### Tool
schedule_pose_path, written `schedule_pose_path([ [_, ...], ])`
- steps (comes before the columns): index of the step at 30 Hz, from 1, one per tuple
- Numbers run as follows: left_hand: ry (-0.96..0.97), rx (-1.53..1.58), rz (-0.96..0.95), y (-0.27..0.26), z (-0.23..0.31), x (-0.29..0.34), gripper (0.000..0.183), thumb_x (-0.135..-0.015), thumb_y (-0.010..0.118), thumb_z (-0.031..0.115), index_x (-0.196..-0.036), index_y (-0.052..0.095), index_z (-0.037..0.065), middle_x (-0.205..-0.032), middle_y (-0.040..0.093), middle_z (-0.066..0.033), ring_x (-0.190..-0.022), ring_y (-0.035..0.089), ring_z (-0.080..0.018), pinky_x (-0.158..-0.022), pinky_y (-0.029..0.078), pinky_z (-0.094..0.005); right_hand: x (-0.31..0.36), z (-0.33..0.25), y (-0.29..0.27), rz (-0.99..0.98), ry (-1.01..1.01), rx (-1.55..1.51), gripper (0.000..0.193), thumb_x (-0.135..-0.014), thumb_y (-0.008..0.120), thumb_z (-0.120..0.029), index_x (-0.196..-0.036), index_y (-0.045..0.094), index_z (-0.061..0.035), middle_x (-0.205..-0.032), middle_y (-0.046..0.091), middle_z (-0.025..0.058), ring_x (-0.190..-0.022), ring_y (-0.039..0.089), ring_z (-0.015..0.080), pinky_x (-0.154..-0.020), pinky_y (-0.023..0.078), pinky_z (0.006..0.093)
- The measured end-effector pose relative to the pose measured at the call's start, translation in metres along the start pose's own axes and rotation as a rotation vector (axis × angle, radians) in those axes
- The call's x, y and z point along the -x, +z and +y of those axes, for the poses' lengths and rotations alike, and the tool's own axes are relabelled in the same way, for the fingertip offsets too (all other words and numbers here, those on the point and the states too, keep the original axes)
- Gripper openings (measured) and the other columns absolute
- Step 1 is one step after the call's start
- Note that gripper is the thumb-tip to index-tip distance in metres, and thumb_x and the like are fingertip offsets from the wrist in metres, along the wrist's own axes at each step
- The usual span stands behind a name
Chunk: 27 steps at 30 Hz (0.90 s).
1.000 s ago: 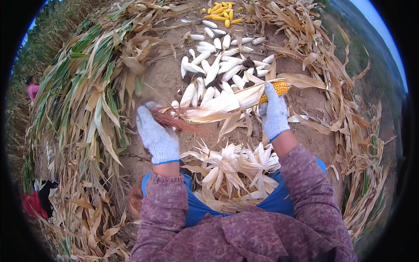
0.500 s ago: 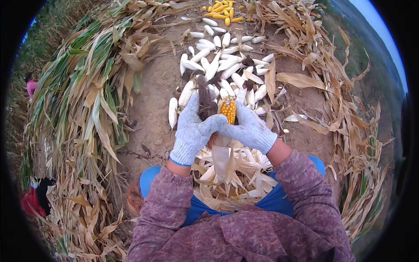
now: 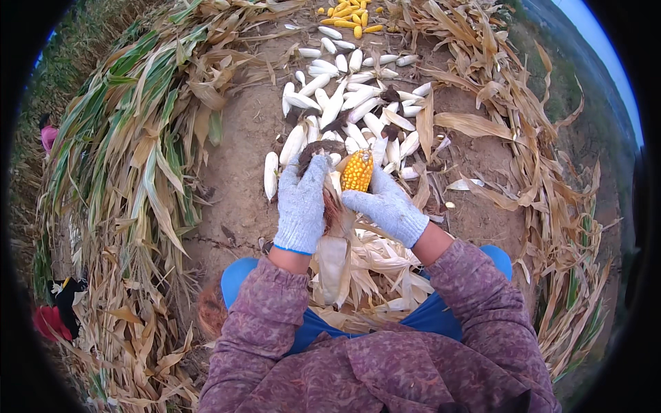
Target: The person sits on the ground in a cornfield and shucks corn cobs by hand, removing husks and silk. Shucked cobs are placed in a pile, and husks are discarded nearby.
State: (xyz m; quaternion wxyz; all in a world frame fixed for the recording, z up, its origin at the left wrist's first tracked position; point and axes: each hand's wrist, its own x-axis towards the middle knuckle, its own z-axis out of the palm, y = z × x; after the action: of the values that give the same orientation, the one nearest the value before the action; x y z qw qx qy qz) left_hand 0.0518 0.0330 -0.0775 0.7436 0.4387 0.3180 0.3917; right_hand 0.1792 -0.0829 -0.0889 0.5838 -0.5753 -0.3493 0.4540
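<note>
1. ground [image 3: 234, 158]: bare brown soil, running up the middle of the view.
2. stalk heap [image 3: 144, 151]: long dry leaves streaked with green, bending along the left side.
3. husk bank [image 3: 496, 89]: dry, tan, curled, along the right side.
4. purple patterned garment [image 3: 399, 365]: covers the person's body and both forearms; blue-clad legs [image 3: 499, 258] show on either side below.
5. white ears [image 3: 334, 107]: many, smooth, scattered and overlapping on the soil ahead of the hands.
6. loose husks [image 3: 385, 265]: pale, piled between the legs.
7. yellow ears [image 3: 351, 12]: a small bare group at the top edge, beyond the white ones.
8. left hand [image 3: 303, 203]: in a light grey glove with blue edging; fingers bent, at a dark silk tuft. inner side hidden; cannot tell whether it grips.
9. right hand [image 3: 389, 206]: same grey glove; thumb lies across the lower front of the held ear, fingers behind it, pinching it.
10. held ear [image 3: 357, 172]: yellow-orange kernels exposed, nearly upright, between the two hands; peeled husk [image 3: 334, 258] hangs below.
11. dark silk tuft [image 3: 321, 146]: brown, at the left fingertips; reddish silk [image 3: 332, 212] shows beside the palm.
</note>
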Motion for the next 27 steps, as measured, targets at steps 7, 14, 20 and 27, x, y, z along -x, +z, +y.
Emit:
schedule_pose_path([
  [7,0.063,-0.122,-0.107,0.004,0.016,0.005,0.033,-0.104,0.071,0.012,-0.133,0.066,-0.003,-0.118,0.074,-0.0100,-0.103,0.070,-0.0150,-0.089,0.059,-0.0300,0.001,-0.012,-0.003,-0.025,0.011,0.084,0.071,-0.093,0.082,-0.023,-0.151,0.049,-0.0001,-0.135,0.066,0.0111,-0.122,0.064,0.0189,-0.108,0.052,0.0345],
  [14,0.051,-0.455,-0.197,-0.004,0.016,0.001,0.034,-0.102,0.072,0.013,-0.131,0.071,-0.005,-0.115,0.077,-0.0102,-0.104,0.070,-0.0142,-0.091,0.058,-0.0294,-0.001,0.006,-0.008,-0.048,-0.012,0.078,0.076,-0.090,0.083,-0.028,-0.150,0.048,0.0018,-0.132,0.066,0.0121,-0.119,0.064,0.0193,-0.105,0.053,0.0355],
  [20,-0.069,-0.026,-0.079,-0.007,0.009,0.002,0.034,-0.104,0.070,0.015,-0.133,0.069,-0.004,-0.120,0.074,-0.0089,-0.107,0.068,-0.0147,-0.094,0.056,-0.0296,0.002,-0.005,0.002,0.025,0.014,0.026,0.072,-0.093,0.080,-0.024,-0.152,0.047,0.0018,-0.133,0.065,0.0124,-0.121,0.064,0.0204,-0.106,0.053,0.0362],
  [27,0.177,-0.500,-0.224,-0.008,0.023,0.004,0.041,-0.100,0.076,0.015,-0.135,0.066,-0.006,-0.122,0.075,-0.0108,-0.108,0.070,-0.0152,-0.092,0.058,-0.0300,0.001,-0.014,-0.005,0.039,-0.014,0.072,0.069,-0.091,0.082,-0.023,-0.147,0.051,0.0004,-0.131,0.067,0.0114,-0.118,0.066,0.0187,-0.104,0.054,0.0355],
])
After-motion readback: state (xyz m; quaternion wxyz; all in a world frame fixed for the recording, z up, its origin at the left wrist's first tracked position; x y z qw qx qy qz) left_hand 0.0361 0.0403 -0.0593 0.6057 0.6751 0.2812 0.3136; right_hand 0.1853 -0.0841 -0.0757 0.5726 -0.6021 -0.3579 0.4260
